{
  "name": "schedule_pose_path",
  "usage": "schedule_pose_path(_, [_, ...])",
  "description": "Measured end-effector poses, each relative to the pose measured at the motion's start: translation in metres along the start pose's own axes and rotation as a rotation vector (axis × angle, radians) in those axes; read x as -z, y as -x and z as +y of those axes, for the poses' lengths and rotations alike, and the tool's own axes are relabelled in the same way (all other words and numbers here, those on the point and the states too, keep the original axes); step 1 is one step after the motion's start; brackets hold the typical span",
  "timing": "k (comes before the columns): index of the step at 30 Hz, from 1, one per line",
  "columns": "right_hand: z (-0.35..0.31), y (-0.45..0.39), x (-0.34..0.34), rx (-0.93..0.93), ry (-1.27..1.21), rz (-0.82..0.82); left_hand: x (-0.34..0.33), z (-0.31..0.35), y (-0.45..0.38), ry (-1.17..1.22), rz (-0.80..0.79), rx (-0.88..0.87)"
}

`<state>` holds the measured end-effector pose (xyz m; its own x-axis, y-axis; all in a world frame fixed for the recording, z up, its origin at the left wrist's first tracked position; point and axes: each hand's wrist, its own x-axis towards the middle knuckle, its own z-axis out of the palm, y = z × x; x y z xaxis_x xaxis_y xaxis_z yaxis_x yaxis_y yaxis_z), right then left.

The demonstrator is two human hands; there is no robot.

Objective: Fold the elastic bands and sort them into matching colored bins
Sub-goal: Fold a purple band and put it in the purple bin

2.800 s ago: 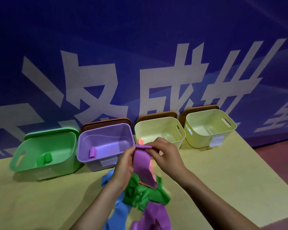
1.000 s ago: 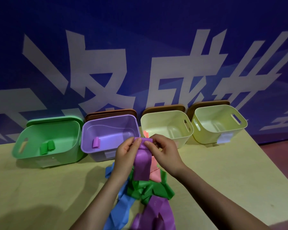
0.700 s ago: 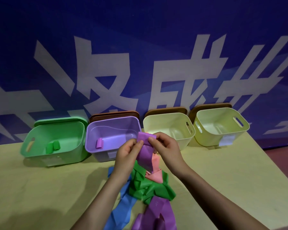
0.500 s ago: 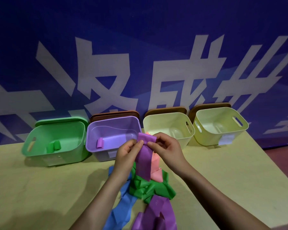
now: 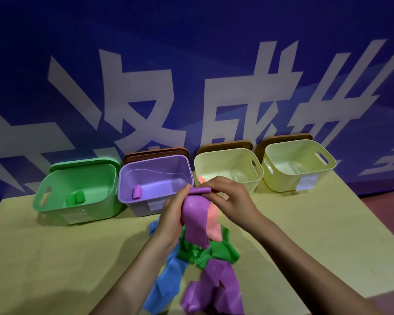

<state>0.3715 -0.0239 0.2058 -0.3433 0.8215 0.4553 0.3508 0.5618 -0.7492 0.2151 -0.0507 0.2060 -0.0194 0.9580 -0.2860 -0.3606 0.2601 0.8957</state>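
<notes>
Both hands hold one purple band (image 5: 195, 220) above the pile; its top end is rolled between my left hand (image 5: 172, 215) and my right hand (image 5: 229, 198), and the rest hangs down. Below lie a green band (image 5: 210, 252), a pink band (image 5: 213, 225), a blue band (image 5: 166, 283) and another purple band (image 5: 214, 289). At the back stand a green bin (image 5: 55, 201) with a folded green band (image 5: 76, 197), a purple bin (image 5: 127, 178) with a folded purple band (image 5: 137, 192), and two pale yellow bins (image 5: 257, 176) (image 5: 328, 160).
The yellow table (image 5: 55, 258) carries everything. A blue wall with large white characters (image 5: 146, 98) rises right behind the bins. Brown lids (image 5: 155, 152) lean behind three bins, a green lid behind the green bin. The table's right edge drops to a reddish floor (image 5: 387, 214).
My hands have kept rolling the top end of the purple band, so the hanging part is a little shorter. The camera view shifted slightly; the bins and pile stayed put.
</notes>
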Motion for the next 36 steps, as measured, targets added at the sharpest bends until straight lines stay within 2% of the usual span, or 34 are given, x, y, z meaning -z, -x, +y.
schedule_pose_path(4, [-0.001, 0.007, 0.006, -0.044, -0.089, -0.095, -0.005, -0.003, 0.007, -0.009, -0.044, -0.004])
schedule_pose_path(8, [0.000, 0.016, 0.013, -0.220, -0.346, -0.164, -0.008, -0.012, 0.014, -0.058, -0.045, 0.004])
schedule_pose_path(11, [-0.007, 0.028, 0.010, -0.392, -0.550, -0.057, -0.007, -0.018, 0.022, -0.159, -0.052, -0.081])
schedule_pose_path(14, [-0.017, 0.039, 0.000, -0.513, -0.522, 0.049, -0.007, -0.021, 0.031, -0.314, -0.077, -0.184])
schedule_pose_path(18, [-0.032, 0.053, -0.005, -0.492, -0.388, 0.099, -0.010, -0.027, 0.042, -0.441, -0.097, -0.258])
schedule_pose_path(24, [-0.044, 0.060, -0.009, -0.389, -0.150, 0.175, -0.024, -0.029, 0.053, -0.435, 0.014, -0.324])
schedule_pose_path(26, [-0.049, 0.061, -0.010, -0.372, -0.261, 0.194, -0.028, -0.030, 0.058, -0.374, 0.066, -0.342])
schedule_pose_path(30, [-0.053, 0.062, -0.008, -0.381, -0.557, 0.170, -0.034, -0.027, 0.067, -0.099, 0.135, -0.238])
schedule_pose_path(32, [-0.052, 0.062, -0.008, -0.391, -0.609, 0.150, -0.035, -0.028, 0.068, -0.025, 0.137, -0.195])
schedule_pose_path(36, [-0.047, 0.063, -0.005, -0.435, -0.578, 0.180, -0.038, -0.035, 0.066, -0.051, 0.120, -0.170])
